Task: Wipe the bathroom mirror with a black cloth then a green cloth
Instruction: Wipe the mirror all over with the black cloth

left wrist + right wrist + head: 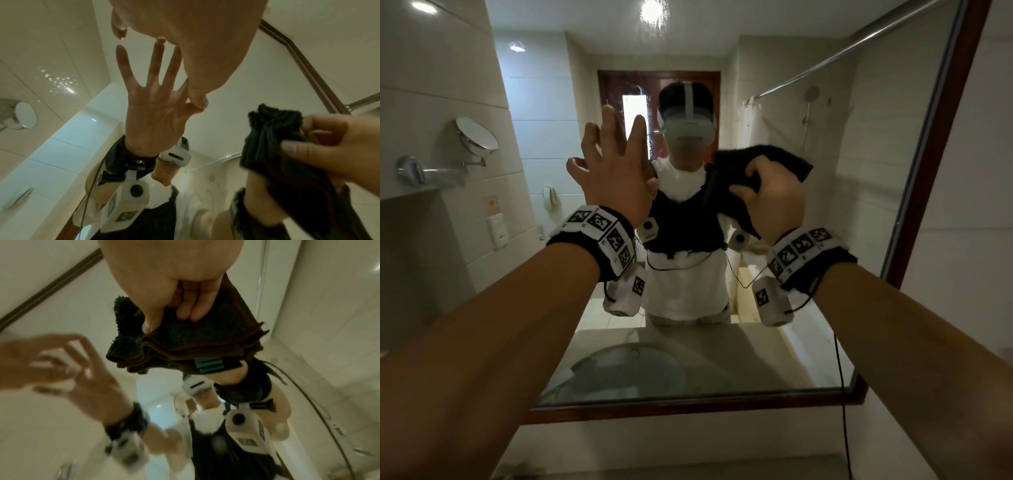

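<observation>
While raised before the mirror (808, 308) in the head view: left hand (616, 171) spread flat, fingers straight, holding nothing; right hand (774, 202) curled round the black cloth (784, 157). From the left wrist: fingertips meeting their reflection, seemingly touching glass. From the right wrist: cloth bunched under thumb and fingers (191, 309), though blurred.

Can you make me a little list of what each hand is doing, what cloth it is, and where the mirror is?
Left hand: fingers spread and straight, holding nothing, raised at the mirror; the left wrist view shows a fingertip meeting its reflection.
Right hand: grip curled round the bunched black cloth.
Black cloth: held up at the glass; contact cannot be told.
Green cloth: not in view.
Mirror: on the wall ahead, dark wooden frame.
</observation>
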Tool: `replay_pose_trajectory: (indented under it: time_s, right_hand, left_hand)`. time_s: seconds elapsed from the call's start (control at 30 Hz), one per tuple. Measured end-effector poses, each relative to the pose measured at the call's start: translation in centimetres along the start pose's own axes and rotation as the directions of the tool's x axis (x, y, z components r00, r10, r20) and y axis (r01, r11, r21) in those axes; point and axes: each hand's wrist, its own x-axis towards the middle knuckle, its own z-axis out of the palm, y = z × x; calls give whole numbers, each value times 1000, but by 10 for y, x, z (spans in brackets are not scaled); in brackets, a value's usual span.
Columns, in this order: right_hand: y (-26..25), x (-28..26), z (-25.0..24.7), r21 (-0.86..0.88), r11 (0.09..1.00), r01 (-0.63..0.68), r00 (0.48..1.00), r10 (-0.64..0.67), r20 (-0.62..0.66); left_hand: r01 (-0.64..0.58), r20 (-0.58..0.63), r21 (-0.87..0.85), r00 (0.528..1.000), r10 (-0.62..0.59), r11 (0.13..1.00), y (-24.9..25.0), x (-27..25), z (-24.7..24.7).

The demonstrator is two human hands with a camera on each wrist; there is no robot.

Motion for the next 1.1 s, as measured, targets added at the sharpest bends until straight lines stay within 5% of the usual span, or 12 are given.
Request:
replay_pose_trajectory:
  time_s: [0.2,0.4,0.6,0.77,1.1]
  right_hand:
    - [2,-86,32,-64,981,182,950,-158,269]
    - [19,-111,34,-84,947,309,904,-266,334]
    - [17,-41,3,-87,996,-22,990,34,138]
    - [14,-32,-1,-84,993,-79,991,88,105]
    - [6,-120,37,-78,983,166,948,-137,287]
  left_hand:
    - [18,5,3,1000,-18,1000,1,-1,1]
    - [16,50,23,999,-17,1000,7,-11,-1]
    - [-15,40,16,999,14,1000,1,-25,11]
    - [-15,33,1,999,15,1000,2,-25,12]
    - [4,29,-22,1000,-3,1000,5,-27,13]
